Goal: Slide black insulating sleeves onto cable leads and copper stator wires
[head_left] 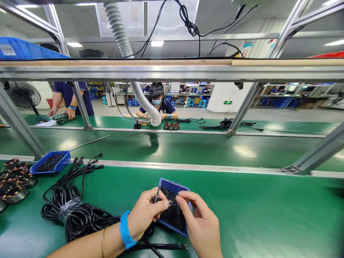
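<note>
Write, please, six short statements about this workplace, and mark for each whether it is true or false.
1. The left hand pinches thin coloured wires. True.
2. The blue wristband is on the right wrist. False: it is on the left wrist.
3. A blue tray near the hands holds small black pieces. True.
4. The bundle of black cables lies to the right of this tray. False: it lies to the left.
5. A second blue tray, farther left, holds dark pieces too. True.
6. The right hand grips one of the metal rings. False: the rings stand at the far left, apart from both hands.
</note>
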Motion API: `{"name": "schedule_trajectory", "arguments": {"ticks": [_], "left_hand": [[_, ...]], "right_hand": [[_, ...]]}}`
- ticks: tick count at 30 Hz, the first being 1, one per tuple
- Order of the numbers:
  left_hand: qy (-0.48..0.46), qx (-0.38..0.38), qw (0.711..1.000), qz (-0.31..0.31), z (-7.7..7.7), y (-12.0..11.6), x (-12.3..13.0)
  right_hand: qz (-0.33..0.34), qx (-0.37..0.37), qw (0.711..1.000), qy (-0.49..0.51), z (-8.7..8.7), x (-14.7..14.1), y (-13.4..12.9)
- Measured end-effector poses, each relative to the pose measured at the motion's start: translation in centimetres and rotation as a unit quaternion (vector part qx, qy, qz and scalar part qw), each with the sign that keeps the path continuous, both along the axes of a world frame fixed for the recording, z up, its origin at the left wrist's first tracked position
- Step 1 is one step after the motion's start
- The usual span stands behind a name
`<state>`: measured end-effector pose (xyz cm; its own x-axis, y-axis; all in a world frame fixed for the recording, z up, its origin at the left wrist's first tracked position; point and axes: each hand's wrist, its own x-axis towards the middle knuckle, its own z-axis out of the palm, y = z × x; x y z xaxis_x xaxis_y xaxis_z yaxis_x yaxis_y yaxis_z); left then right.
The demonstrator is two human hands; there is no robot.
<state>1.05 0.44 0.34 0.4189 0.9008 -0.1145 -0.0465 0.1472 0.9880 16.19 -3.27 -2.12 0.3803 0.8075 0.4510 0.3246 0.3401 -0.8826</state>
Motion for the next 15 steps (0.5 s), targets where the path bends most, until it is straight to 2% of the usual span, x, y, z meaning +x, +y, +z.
{"name": "schedule_trajectory", "arguments": {"ticks": [5, 10, 12, 15], "left_hand": [[-0.001, 0.007, 1.000, 0.001, -0.20, 0.06, -0.08], [0.004, 0.020, 1.000, 0.011, -0.72, 0.17, -0.17], [0.008, 0.016, 1.000, 0.017, -0.83, 0.24, -0.18], [0.018, 0.005, 1.000, 0.018, -0.76, 0.30, -0.15]], "right_hand": [[0.004, -0.016, 1.000, -0.021, 0.01, 0.06, 0.05], [0.013, -0.035, 0.999, 0.006, -0.06, 0.16, 0.16], [0.027, -0.024, 0.999, -0.015, 0.07, 0.29, 0.10], [0.014, 0.031, 0.995, -0.091, 0.45, 0.46, 0.00]]}}
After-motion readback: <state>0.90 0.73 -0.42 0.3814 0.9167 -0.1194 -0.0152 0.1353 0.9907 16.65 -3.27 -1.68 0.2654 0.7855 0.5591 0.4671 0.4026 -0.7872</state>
